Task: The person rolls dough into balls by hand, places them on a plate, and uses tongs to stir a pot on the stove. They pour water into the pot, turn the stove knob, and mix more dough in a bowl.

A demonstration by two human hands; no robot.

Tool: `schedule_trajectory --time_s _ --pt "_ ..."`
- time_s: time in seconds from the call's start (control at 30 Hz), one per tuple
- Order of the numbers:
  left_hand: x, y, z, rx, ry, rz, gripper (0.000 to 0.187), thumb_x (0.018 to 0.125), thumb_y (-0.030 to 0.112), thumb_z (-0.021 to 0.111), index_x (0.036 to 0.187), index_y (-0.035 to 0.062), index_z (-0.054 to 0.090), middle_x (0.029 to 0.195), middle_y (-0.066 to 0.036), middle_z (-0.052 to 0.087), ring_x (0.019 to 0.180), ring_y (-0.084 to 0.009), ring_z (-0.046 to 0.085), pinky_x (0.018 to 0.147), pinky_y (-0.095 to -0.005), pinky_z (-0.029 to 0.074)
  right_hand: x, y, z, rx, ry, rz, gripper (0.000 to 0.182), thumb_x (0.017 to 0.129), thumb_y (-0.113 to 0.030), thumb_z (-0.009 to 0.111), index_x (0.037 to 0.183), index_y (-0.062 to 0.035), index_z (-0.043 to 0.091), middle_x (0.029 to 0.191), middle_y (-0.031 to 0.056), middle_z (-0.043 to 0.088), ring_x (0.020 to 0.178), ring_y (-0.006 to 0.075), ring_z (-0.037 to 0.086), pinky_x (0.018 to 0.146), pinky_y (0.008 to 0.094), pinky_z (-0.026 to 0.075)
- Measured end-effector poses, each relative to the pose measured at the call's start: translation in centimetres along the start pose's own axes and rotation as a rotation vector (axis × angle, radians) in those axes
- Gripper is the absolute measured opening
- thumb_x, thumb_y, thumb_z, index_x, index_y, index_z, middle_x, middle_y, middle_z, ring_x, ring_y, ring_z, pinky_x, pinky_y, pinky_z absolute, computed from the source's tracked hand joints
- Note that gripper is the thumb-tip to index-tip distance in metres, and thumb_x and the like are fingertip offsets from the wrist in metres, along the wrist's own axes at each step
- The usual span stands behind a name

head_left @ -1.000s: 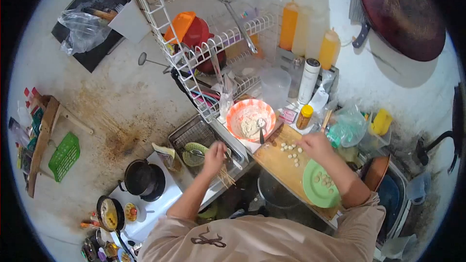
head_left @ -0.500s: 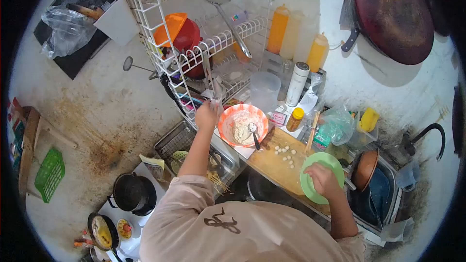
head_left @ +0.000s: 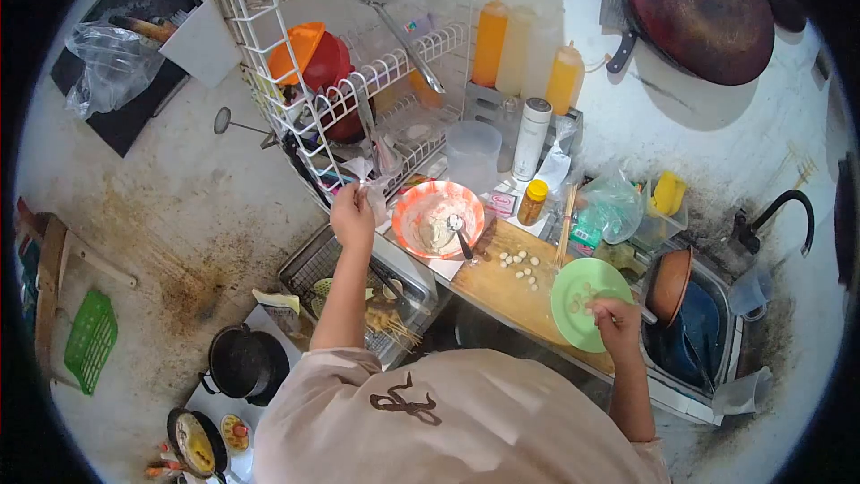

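My left hand point(head_left: 353, 218) is pinched beside the rack's lower corner, with a thin whitish plastic piece point(head_left: 377, 206) at its fingertips. Just right of it stands an orange-and-white bowl point(head_left: 405, 231) with pale dough or batter and a spoon point(head_left: 460, 235) inside. My right hand point(head_left: 616, 323) has its fingers drawn together at the right side of a light green plate point(head_left: 573, 285); what they hold, if anything, is too small to make out. Small pale pieces point(head_left: 587, 294) lie on that plate. Several small white balls point(head_left: 520, 262) rest on the wooden board point(head_left: 488, 291).
Behind the bowl are a white wire rack point(head_left: 309, 116), a clear tub point(head_left: 473, 154), a white flask point(head_left: 533, 139) and a yellow-lidded jar point(head_left: 532, 203). A sink point(head_left: 703, 332) holding a brown pan point(head_left: 670, 287) is at right. Skewers point(head_left: 390, 323) lie in a tray at left.
My right hand has moved from over the plate's middle to its right side, uncovering the small pieces there. My left hand has drawn slightly away from the rack. The whole view has shifted a little.
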State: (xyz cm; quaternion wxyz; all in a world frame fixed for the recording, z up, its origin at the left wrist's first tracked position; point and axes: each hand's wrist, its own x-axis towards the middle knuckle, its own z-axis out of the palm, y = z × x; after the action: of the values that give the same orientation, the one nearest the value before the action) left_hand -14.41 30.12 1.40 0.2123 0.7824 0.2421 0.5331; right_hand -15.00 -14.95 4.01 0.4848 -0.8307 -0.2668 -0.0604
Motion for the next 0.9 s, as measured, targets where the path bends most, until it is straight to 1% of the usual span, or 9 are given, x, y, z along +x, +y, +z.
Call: schedule_trajectory --time_s 0.07,0.17,0.27,0.37,0.47,0.57,0.7,0.8,0.9 --pt "1.3 1.7 -1.4 -0.031 -0.046 0.124 0.014 0.076 0.011 0.061 0.088 0.0039 0.059 0.073 -0.013 0.058 0.062 -0.0273 0.056 0.057 -0.0339 0.044 1.1 -1.0 0.6 0.039 -0.02 -0.05 0.017 0.077 -0.009 0.061 0.062 -0.0007 0.058 0.055 0.0047 0.054 0.049 0.012 0.051 0.047 0.0241 0.039" --pt "3.0 5.3 -3.3 -0.143 -0.256 0.095 0.013 0.075 0.009 0.06 0.085 0.0009 0.058 0.072 -0.014 0.056 0.062 -0.0262 0.055 0.058 -0.0325 0.043 3.4 -2.0 2.0 -0.288 -0.217 -0.185 0.018 0.076 -0.012 0.063 0.062 -0.0004 0.061 0.054 0.0032 0.055 0.051 0.0101 0.052 0.049 0.024 0.041" --pt "4.9 7.2 -3.3 -0.296 -0.502 0.095 0.009 0.079 0.006 0.058 0.087 0.0012 0.058 0.072 -0.003 0.057 0.064 -0.0068 0.053 0.056 -0.0237 0.041 6.5 -2.8 6.0 0.405 -0.339 0.229 0.035 0.085 -0.035 0.05 0.094 -0.003 0.06 0.083 0.0107 0.059 0.068 0.0163 0.057 0.057 0.0304 0.047" --pt "5.6 9.4 -2.7 -0.823 -0.777 -0.083 0.007 0.081 0.006 0.056 0.085 0.0004 0.056 0.071 0.0 0.055 0.065 -0.007 0.051 0.057 -0.0233 0.042 9.9 -6.0 9.2 1.121 -0.628 0.591 0.063 0.085 -0.058 0.03 0.12 -0.0073 0.042 0.111 0.0157 0.052 0.085 0.0246 0.057 0.064 0.0371 0.051" --pt "5.1 11.2 -1.5 -1.033 -0.916 -0.077 0.007 0.082 0.003 0.053 0.089 0.0009 0.055 0.075 0.001 0.055 0.066 -0.0062 0.051 0.059 -0.0217 0.043 12.7 -7.1 12.0 1.326 -0.81 0.69 0.067 0.084 -0.062 0.027 0.122 -0.0077 0.039 0.111 0.0141 0.052 0.085 0.0255 0.058 0.057 0.0309 0.05" --pt "4.2 11.1 0.4 -1.063 -1.015 -0.124 0.006 0.082 0.001 0.05 0.087 0.0004 0.053 0.076 0.001 0.055 0.07 -0.0062 0.052 0.063 -0.0217 0.043 14.5 -3.6 15.2 1.67 -0.807 0.596 0.06 0.085 -0.056 0.036 0.125 -0.012 0.037 0.108 0.0108 0.053 0.083 0.0271 0.059 0.05 0.0298 0.046" --pt "3.1 9.3 1.5 -1.038 -0.975 -0.105 0.014 0.081 0.001 0.05 0.095 -0.0003 0.051 0.082 -0.002 0.055 0.075 -0.0077 0.053 0.065 -0.0231 0.044 16.0 -1.7 17.2 1.627 -0.627 0.658 0.04 0.086 -0.044 0.044 0.118 -0.0188 0.04 0.103 0.0071 0.054 0.075 0.0244 0.059 0.044 0.0256 0.042" --pt "2.6 7.3 2.0 -1.028 -0.92 -0.299 0.02 0.081 0.007 0.051 0.1 0.0011 0.05 0.086 -0.005 0.055 0.078 -0.0115 0.054 0.068 -0.0255 0.046 17.2 -1.7 16.5 1.437 -0.638 0.478 0.038 0.089 -0.036 0.044 0.121 -0.0185 0.034 0.106 0.0074 0.053 0.077 0.0246 0.059 0.045 0.0263 0.043" --pt "2.6 5.5 2.5 -1.165 -0.965 -0.693 0.025 0.083 0.011 0.048 0.106 0.0011 0.051 0.092 -0.006 0.058 0.079 -0.0132 0.056 0.075 -0.0273 0.046 18.1 -1.3 15.9 1.191 -0.518 0.421 0.036 0.087 -0.018 0.05 0.117 -0.0176 0.03 0.108 0.0077 0.05 0.083 0.0243 0.059 0.045 0.0283 0.048"
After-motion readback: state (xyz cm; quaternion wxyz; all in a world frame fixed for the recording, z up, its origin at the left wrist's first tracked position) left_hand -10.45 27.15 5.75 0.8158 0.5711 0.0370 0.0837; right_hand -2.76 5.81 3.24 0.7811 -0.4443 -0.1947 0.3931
